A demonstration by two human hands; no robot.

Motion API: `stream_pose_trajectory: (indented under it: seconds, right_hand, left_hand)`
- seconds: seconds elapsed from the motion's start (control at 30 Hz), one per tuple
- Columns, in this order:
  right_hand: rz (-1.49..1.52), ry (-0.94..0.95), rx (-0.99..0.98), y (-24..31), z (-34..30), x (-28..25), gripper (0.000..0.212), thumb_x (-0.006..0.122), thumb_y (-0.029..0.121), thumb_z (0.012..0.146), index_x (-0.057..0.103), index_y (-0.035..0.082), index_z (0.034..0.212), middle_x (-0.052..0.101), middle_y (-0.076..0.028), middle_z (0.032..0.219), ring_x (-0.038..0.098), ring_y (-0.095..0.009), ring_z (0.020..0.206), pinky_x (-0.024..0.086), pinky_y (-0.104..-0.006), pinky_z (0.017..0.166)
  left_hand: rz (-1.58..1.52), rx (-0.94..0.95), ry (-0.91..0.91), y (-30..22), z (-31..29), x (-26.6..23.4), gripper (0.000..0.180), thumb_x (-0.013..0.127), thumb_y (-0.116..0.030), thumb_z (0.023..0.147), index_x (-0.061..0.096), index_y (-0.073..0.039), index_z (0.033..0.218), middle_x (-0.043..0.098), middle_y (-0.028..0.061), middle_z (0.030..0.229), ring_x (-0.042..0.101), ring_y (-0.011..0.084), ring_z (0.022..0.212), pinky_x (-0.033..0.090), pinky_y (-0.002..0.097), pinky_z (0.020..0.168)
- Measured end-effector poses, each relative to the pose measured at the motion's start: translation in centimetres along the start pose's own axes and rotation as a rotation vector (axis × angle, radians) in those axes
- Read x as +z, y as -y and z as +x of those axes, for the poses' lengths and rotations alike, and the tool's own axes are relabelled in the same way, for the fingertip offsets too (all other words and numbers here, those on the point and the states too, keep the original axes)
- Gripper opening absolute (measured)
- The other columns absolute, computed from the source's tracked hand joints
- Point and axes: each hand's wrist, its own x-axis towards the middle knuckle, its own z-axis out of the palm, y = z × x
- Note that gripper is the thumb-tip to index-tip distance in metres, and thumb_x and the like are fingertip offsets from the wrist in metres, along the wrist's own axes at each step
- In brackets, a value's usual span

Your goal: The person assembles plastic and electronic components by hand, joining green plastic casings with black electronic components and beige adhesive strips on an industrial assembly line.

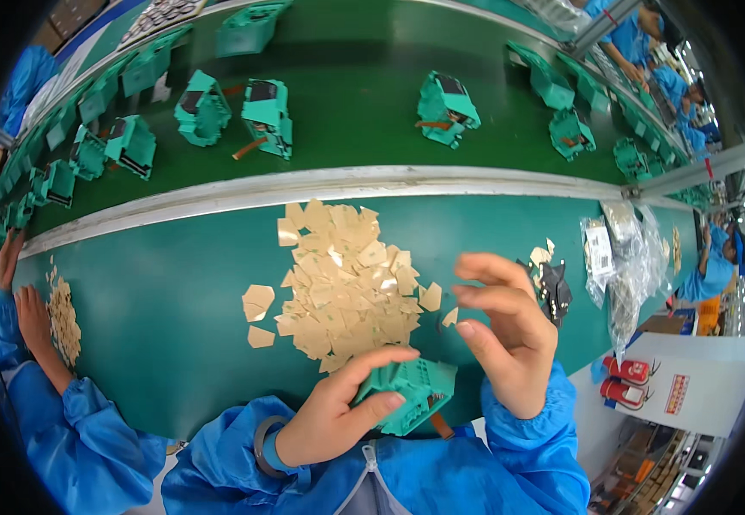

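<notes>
Close to my body, my left hand (342, 412) is closed around a green plastic housing (413, 390) with an open-structured side and a brown flex strip (441, 425) sticking out below. To its right, my right hand (509, 343) is raised, its fingers curved and apart with nothing gripped between them. By its thumb tip is a small beige piece (450, 317); whether the thumb touches it I cannot tell. Beyond both hands a heap of thin beige die-cut pieces (346, 283) is spread on the green table (183, 343). Single beige pieces (258, 302) lie left of the heap.
Behind a metal rail (329, 183), several green housings (268, 116) stand on a green belt (355, 94). Black scraps (554, 287) and clear plastic bags (634, 266) lie on the right. At left, a co-worker's hands (33, 322) are beside another beige pile (64, 322).
</notes>
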Motion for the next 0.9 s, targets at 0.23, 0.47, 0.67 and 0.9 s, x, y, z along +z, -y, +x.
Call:
stream_pose_trajectory:
  seconds: [0.23,0.47,0.67,0.9]
  right_hand:
    - [0.628,-0.068,0.222,-0.6,-1.6,2.3,0.027,0.063,-0.012,0.074,0.048,0.002,0.091,0.058,-0.01,0.089,0.056,-0.02,0.087,0.045,-0.0317,0.078]
    - [0.74,-0.089,0.268,-1.9,-2.2,3.0,0.028,0.061,-0.015,0.073,0.047,0.003,0.089,0.055,-0.009,0.085,0.056,-0.018,0.08,0.046,-0.0307,0.075]
    - [0.753,-0.148,0.257,-2.0,-2.2,3.3,0.029,0.061,-0.016,0.072,0.047,0.003,0.089,0.053,-0.009,0.085,0.056,-0.019,0.082,0.047,-0.0306,0.076]
    - [0.669,-0.134,0.232,-2.3,-2.6,3.5,0.029,0.061,-0.016,0.072,0.047,0.003,0.089,0.053,-0.009,0.085,0.056,-0.018,0.082,0.047,-0.0303,0.076]
  left_hand:
    - [-0.077,-0.029,-0.122,0.9,0.9,1.3,0.045,0.049,-0.012,0.092,0.032,0.0,0.131,0.045,0.0091,0.121,0.046,0.0121,0.106,0.039,0.0252,0.088]
    - [-0.07,0.023,-0.199,1.6,1.9,1.6,0.044,0.05,-0.007,0.09,0.031,-0.001,0.129,0.044,0.008,0.113,0.043,0.0105,0.102,0.037,0.0245,0.087]
    - [-0.077,0.012,-0.187,1.6,2.4,1.6,0.04,0.049,-0.006,0.09,0.032,-0.001,0.126,0.043,0.0085,0.114,0.043,0.0117,0.103,0.036,0.0254,0.088]
    - [0.0,0.065,-0.203,1.9,2.6,1.6,0.037,0.047,-0.004,0.09,0.035,-0.001,0.124,0.045,0.0084,0.113,0.043,0.0109,0.102,0.037,0.0256,0.087]
